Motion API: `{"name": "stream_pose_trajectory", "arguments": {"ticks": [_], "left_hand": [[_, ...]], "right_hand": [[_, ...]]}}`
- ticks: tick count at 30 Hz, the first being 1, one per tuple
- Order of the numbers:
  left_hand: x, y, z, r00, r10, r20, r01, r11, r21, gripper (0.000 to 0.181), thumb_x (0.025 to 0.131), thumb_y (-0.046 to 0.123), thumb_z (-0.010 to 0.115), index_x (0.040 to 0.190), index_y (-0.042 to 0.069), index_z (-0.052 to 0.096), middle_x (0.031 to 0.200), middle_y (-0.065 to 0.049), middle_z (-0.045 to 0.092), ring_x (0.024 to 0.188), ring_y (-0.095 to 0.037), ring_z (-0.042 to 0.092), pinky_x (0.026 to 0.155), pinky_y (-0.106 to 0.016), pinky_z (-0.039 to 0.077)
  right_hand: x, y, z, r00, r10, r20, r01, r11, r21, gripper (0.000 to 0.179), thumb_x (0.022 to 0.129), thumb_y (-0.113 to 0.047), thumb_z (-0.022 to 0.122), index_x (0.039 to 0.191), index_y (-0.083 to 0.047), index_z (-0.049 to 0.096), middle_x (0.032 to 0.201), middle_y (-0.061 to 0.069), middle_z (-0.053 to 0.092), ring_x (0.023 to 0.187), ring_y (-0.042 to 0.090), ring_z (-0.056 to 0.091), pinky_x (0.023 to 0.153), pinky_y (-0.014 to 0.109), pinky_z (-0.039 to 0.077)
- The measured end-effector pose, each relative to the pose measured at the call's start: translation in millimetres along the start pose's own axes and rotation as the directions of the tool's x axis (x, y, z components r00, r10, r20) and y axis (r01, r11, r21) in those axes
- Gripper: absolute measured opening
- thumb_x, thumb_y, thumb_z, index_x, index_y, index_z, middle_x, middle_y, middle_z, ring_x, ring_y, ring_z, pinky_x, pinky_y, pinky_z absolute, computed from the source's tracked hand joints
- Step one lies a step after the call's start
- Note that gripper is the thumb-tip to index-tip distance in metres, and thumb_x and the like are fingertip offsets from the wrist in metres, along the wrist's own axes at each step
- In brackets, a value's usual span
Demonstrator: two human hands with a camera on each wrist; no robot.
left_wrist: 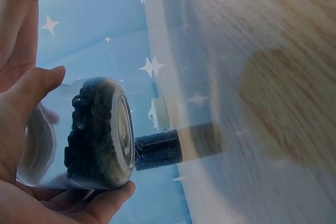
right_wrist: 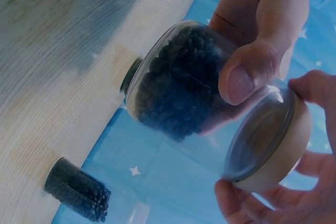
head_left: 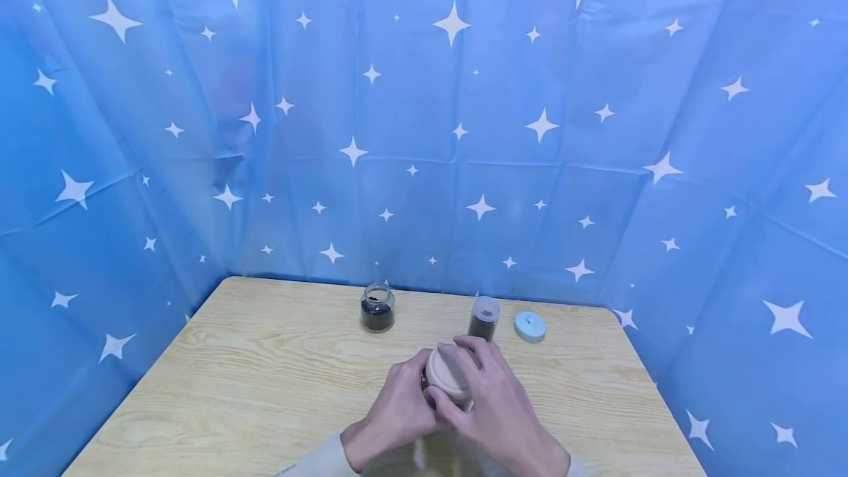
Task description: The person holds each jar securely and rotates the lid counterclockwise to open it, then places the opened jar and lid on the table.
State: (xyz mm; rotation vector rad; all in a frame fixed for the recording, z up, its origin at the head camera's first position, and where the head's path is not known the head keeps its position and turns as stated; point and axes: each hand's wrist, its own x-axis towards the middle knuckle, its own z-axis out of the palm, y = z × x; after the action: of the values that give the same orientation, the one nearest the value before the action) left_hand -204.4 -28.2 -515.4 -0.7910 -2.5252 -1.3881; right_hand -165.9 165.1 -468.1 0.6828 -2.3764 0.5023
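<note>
My left hand (head_left: 403,400) grips a clear glass jar (left_wrist: 97,129) part-filled with dark, bean-like pieces, thumb on one side and fingers around the other. A round, pale beige lid (head_left: 445,374) is pinched at its rim by the thumb and fingers of my right hand (head_left: 495,396). In the right wrist view the lid sits tilted right at the jar's mouth, its clear inner ring facing the jar. The jar's base, seen in the left wrist view, is held over the table.
Farther back on the wooden table (head_left: 265,366) stands an uncovered glass jar (head_left: 377,313) of dark pieces. A clear cylindrical container (head_left: 483,321), also with dark contents, is just beyond my right hand. A light blue lid (head_left: 530,326) lies beside it. Blue starry curtains (head_left: 411,109) surround the table.
</note>
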Motion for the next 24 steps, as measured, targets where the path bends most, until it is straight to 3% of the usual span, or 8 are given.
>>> {"name": "stream_pose_trajectory", "arguments": {"ticks": [16, 24], "left_hand": [[-2.5, 3.1, -0.9, 1.0, -0.021, 0.018, 0.021, 0.999, -0.027, 0.074, 0.077, 0.027, 0.107, 0.14, 0.012, 0.072, 0.122, -0.004, 0.086, 0.11, -0.009, 0.081, 0.092, -0.025, 0.067], [-5.5, 3.6, -1.7, 1.0, 0.024, 0.013, -0.024, 0.999, -0.033, 0.077, 0.079, 0.032, 0.107, 0.144, 0.014, 0.071, 0.124, -0.003, 0.085, 0.112, -0.008, 0.08, 0.093, -0.026, 0.067]], "right_hand": [[-0.4, 5, -5, 0.999, -0.05, 0.006, 0.049, 0.998, 0.04, 0.057, 0.095, -0.036, 0.096, 0.146, -0.022, 0.074, 0.145, 0.004, 0.072, 0.129, 0.023, 0.071, 0.093, 0.043, 0.068], [4.3, 17, -13, 0.978, -0.197, 0.069, 0.186, 0.973, 0.135, 0.067, 0.092, -0.026, 0.094, 0.154, -0.022, 0.07, 0.153, 0.007, 0.069, 0.135, 0.024, 0.069, 0.103, 0.047, 0.069]]}}
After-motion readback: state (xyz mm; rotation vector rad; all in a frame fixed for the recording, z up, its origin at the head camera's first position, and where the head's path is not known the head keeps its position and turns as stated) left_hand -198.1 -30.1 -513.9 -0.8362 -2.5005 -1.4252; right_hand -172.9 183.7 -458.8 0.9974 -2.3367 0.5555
